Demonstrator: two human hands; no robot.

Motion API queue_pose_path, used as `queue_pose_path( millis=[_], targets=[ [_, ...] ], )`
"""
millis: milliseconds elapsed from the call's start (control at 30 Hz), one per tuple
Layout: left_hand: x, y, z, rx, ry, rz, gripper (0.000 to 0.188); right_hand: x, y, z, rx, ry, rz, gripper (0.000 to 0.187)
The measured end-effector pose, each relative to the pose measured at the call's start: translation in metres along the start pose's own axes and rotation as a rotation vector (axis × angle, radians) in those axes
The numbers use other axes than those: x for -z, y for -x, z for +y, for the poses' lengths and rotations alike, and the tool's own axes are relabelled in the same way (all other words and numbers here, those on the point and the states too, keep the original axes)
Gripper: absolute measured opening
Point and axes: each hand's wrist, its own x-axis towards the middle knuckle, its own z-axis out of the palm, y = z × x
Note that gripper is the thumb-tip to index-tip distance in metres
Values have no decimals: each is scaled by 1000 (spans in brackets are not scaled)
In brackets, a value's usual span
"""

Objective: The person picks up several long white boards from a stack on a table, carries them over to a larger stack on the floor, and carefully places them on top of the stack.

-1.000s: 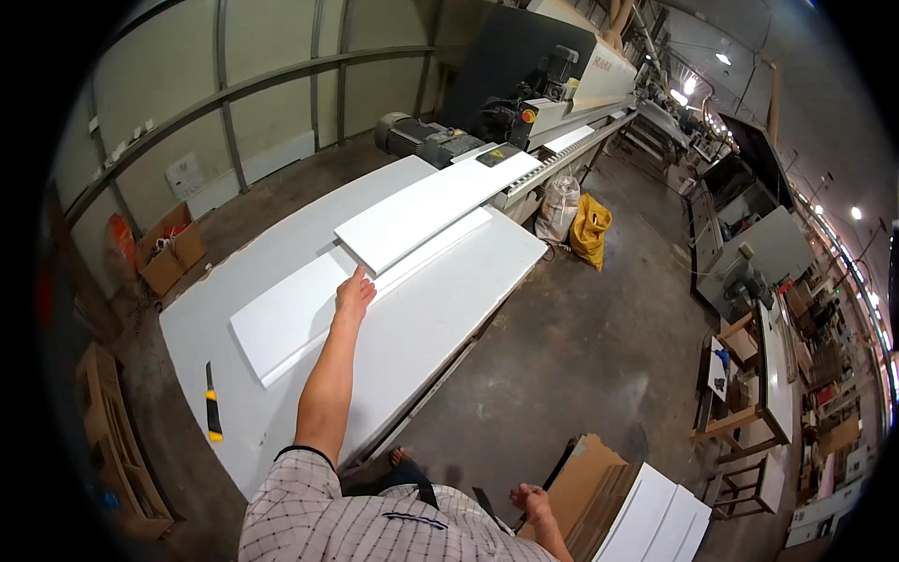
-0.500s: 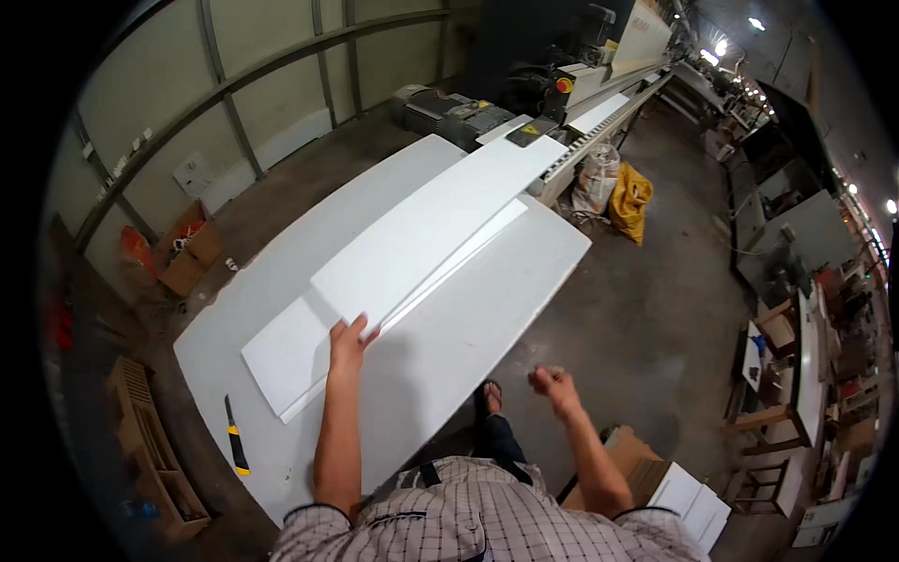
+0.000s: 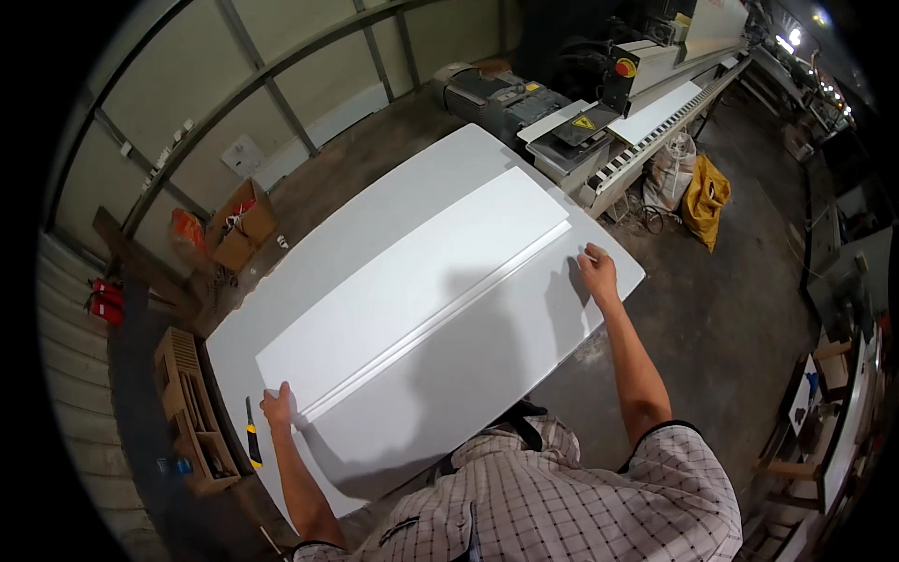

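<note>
Long white boards (image 3: 421,272) lie stacked lengthwise on a large pale tabletop (image 3: 393,178), and their near long edges show as narrow steps. My left hand (image 3: 278,408) is at the left end of the stack, its thumb and fingers against the board's end corner. Just past the boards' far right end is my right hand (image 3: 597,272), over the table's right side. Its fingers are bent and apart, with nothing seen between them. A yellow-and-black utility knife (image 3: 253,440) rests by the table's left edge, beside my left hand.
A machine with a red stop button (image 3: 626,67) and a roller track (image 3: 646,145) stands beyond the table. Yellow (image 3: 706,201) and white sacks (image 3: 670,173) sit below it. To the left are a cardboard box (image 3: 242,229) and a wooden rack (image 3: 192,407).
The top board has shifted back from the machine, and the stack's ends now nearly line up. My left hand went to the left end; my right hand came up over the table.
</note>
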Motion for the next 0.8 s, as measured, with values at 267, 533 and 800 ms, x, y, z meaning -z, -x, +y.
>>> queue_pose_path(
  millis=[267,533,800],
  targets=[
    [-12,-24,-26,165,399,-98,71,-42,-94,9,6,5,-188,51],
    [-20,-5,-46,72,231,7,69,-51,-93,17,-83,-248,-115,42],
    [-34,54,-40,-2,-21,222,75,-15,-86,21,-13,-175,-107,41]
  ],
)
